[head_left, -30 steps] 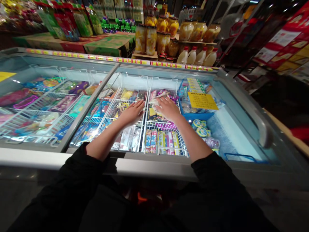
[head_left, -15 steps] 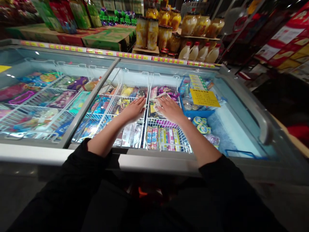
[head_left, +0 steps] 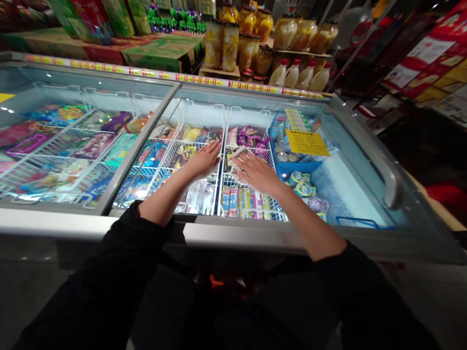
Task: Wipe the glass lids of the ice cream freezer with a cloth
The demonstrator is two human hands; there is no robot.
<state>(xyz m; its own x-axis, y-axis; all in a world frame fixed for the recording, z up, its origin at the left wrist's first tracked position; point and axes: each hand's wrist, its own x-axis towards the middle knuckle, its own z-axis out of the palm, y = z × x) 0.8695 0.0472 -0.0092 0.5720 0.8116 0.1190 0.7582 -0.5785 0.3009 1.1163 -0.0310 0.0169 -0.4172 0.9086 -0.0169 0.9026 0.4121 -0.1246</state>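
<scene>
A pale, crumpled cloth (head_left: 239,158) lies under the fingers of my right hand (head_left: 257,172), which presses it to the glass lid (head_left: 204,192) of a chest freezer. Some of the cloth sticks out past the fingertips. My left hand (head_left: 204,160) rests flat on the same glass, fingers stretched out, with nothing in it. Beneath the glass, white wire baskets (head_left: 221,180) hold packaged frozen goods. Long wrapped ice pops (head_left: 251,201) show below my right hand.
A yellow sign (head_left: 307,142) is on the glass to the right, close to the curved lid handle (head_left: 394,194). A metal frame bar (head_left: 140,148) crosses at left. Behind the freezer stand fruit jars (head_left: 229,46), white jugs with red caps (head_left: 292,75) and bottles (head_left: 120,17).
My right hand and the cloth have slid a little down and left across the glass. The left hand stays nearly in place. The view has shifted slightly.
</scene>
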